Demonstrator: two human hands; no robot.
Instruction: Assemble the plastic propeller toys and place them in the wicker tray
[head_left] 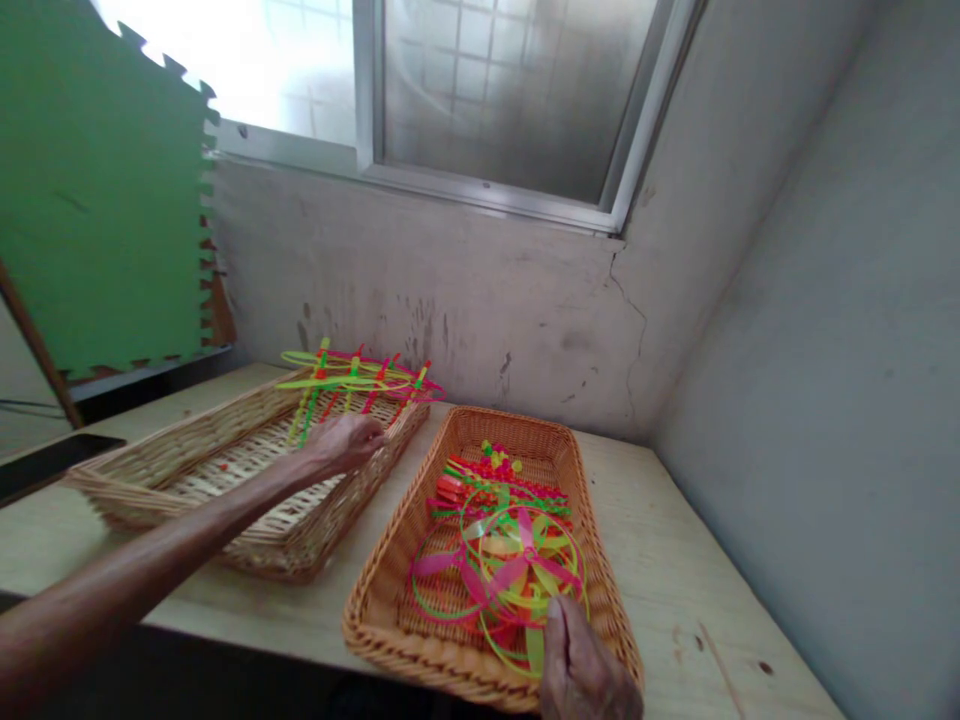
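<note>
My left hand (349, 442) is above the right side of the pale wicker basket (300, 560), its fingers curled; whatever they hold, if anything, is hidden. Just beyond it, several toy propellers on twisted sticks (354, 372), yellow, green, pink and red, stand in a row at the far end of that basket. My right hand (589, 665) is over the front right corner of the orange-brown wicker basket (420, 665). Its thumb and fingers pinch the edge of a ringed plastic propeller disc (527, 553). Other pink, yellow and green propeller discs (446, 565) overlap beneath it.
Behind the discs lie a bundle of twisted plastic sticks (510, 490) and several small yellow, green and pink pieces (499, 457). A dark phone-like object (52, 465) rests at the table's left. A wall and window (487, 100) close off the back; green foam mats (105, 200) lean at left.
</note>
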